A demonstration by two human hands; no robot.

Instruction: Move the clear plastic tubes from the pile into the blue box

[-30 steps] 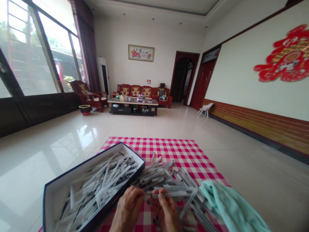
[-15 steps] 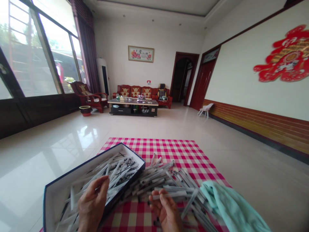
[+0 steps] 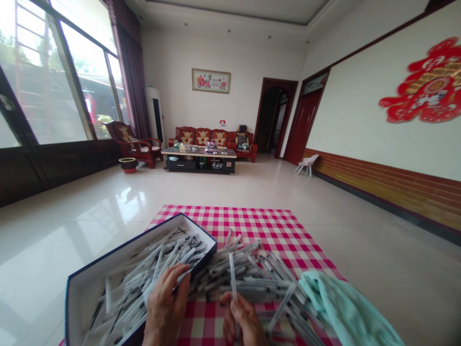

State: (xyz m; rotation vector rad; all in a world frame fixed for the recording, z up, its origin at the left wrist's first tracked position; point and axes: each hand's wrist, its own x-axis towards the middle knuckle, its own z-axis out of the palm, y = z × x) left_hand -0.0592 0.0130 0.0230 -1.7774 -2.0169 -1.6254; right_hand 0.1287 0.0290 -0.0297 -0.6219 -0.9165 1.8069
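Slim plastic tube (image 3: 233, 281) upright in the right hand's (image 3: 242, 319) closed grip; left hand's (image 3: 164, 307) unclear.

The left hand (image 3: 165, 307) lies across the wall of the shallow box (image 3: 206, 236); a heap of thin plastic tubes (image 3: 245, 269) fills the low path beyond the right hand (image 3: 241, 319); a teal towel (image 3: 342, 307) bulks to the right; checked cloth (image 3: 266, 226) lies open past the heap.

A pink gingham cloth (image 3: 252, 223) holds a box (image 3: 126, 244), loose tubes (image 3: 245, 274), a towel (image 3: 342, 307).
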